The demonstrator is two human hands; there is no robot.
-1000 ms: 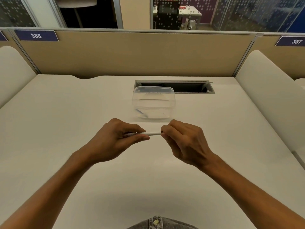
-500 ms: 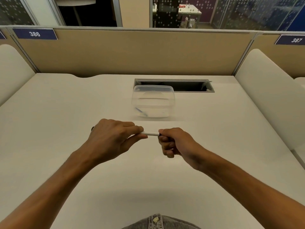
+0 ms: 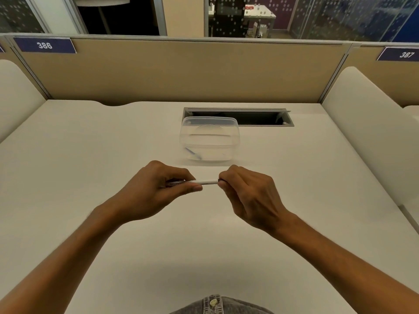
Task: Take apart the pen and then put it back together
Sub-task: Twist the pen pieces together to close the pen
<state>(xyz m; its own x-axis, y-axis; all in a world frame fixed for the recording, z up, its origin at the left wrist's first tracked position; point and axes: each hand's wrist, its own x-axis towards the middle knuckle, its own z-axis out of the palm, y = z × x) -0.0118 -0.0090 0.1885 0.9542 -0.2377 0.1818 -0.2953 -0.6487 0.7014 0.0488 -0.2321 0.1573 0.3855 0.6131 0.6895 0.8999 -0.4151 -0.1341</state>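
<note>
A white pen (image 3: 207,182) lies level between my hands, a little above the white desk (image 3: 90,143). My left hand (image 3: 156,189) grips its left part, with fingers and thumb curled round the barrel. My right hand (image 3: 249,196) pinches the pen's dark right end between fingertips. Only a short stretch of the white barrel shows between the hands; both ends are hidden. Whether the pen's parts are joined or loose cannot be told.
A clear plastic box (image 3: 209,141) stands just beyond my hands, with a small blue-tipped piece (image 3: 192,153) inside. Behind it is a cable slot (image 3: 260,117) in the desk. A beige partition (image 3: 181,71) closes the back; white side panels flank the desk.
My right hand has turned over at the pen's end, from knuckles rolled under to the back of the hand facing up. The left hand has stayed in its grip.
</note>
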